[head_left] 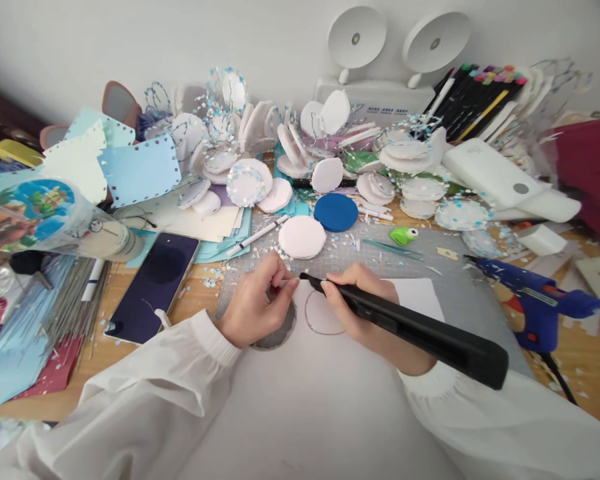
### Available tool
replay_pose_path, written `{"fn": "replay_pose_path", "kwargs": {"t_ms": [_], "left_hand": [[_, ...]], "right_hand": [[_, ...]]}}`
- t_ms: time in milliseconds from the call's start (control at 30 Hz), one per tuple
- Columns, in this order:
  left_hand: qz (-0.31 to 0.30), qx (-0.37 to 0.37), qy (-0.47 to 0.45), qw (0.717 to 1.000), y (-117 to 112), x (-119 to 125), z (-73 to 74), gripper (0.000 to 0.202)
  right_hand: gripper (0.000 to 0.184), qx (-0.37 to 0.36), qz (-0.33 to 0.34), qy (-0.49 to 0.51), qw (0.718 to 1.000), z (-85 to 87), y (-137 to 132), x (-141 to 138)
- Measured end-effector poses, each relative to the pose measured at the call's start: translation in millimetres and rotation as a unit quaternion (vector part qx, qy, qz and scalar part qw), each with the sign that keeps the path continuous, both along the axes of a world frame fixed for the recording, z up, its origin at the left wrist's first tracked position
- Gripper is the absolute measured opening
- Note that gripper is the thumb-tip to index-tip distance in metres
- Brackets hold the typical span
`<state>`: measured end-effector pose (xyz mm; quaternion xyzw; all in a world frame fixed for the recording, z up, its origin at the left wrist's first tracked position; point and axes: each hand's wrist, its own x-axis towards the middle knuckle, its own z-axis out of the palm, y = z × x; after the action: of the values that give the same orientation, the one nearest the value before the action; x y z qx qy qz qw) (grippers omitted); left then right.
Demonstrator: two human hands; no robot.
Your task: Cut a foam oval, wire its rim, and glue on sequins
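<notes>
My right hand (363,300) is closed round a long black pen-shaped tool (410,328), whose tip points left at the fingertips of my left hand. My left hand (257,303) is curled, its fingers pinched by the tool's tip, resting on a round grey disc (280,333). Both hands lie on a white foam sheet (310,387) that carries a drawn circle outline (323,313) between them. The sheet lies on a grey cutting mat (460,293). Both arms wear white sleeves.
A white foam disc (302,237) and a blue disc (335,212) lie just beyond the hands, before heaps of white discs (260,180). A phone (153,287) lies left, a blue glue gun (535,300) right. A white pen (257,235), green clip (404,235) and markers (473,97) sit farther back.
</notes>
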<state>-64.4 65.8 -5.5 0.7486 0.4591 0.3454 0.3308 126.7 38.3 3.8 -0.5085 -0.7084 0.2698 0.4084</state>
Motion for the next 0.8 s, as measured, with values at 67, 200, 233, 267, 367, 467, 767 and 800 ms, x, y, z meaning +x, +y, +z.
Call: {"fn": "replay_pose_path", "kwargs": {"t_ms": [67, 200, 233, 267, 367, 467, 767, 800], "left_hand": [[0.001, 0.001, 0.001, 1.000, 0.1, -0.5, 0.5, 0.031], [-0.003, 0.000, -0.009, 1.000, 1.3, -0.2, 1.4, 0.032], [-0.004, 0.000, -0.009, 1.000, 1.6, -0.2, 1.5, 0.032], [-0.003, -0.001, -0.006, 1.000, 1.8, -0.1, 1.5, 0.032], [-0.001, -0.006, 0.001, 1.000, 2.0, -0.3, 1.0, 0.032], [0.001, -0.016, -0.001, 1.000, 1.1, -0.9, 0.1, 0.032], [-0.010, -0.068, -0.081, 0.994, 1.3, -2.2, -2.0, 0.027], [-0.013, -0.085, -0.098, 0.991, 1.9, -1.9, -2.3, 0.027]], "right_hand": [[0.010, -0.001, 0.002, 0.000, 1.000, 1.5, -1.8, 1.2], [0.011, 0.011, -0.004, -0.004, 1.000, 4.3, -3.4, 2.3], [0.010, 0.018, -0.003, -0.005, 1.000, 5.0, -3.2, 2.4], [0.010, 0.025, -0.002, -0.006, 1.000, 5.8, -2.8, 2.5], [0.012, 0.030, -0.001, -0.007, 1.000, 9.0, -2.1, 2.8], [0.015, 0.017, -0.004, -0.007, 1.000, 11.2, -4.2, 3.8], [0.006, 0.098, -0.195, 0.096, 0.971, -2.4, 5.9, 18.6], [0.009, 0.089, -0.195, 0.109, 0.971, -2.3, 9.1, 19.3]]}}
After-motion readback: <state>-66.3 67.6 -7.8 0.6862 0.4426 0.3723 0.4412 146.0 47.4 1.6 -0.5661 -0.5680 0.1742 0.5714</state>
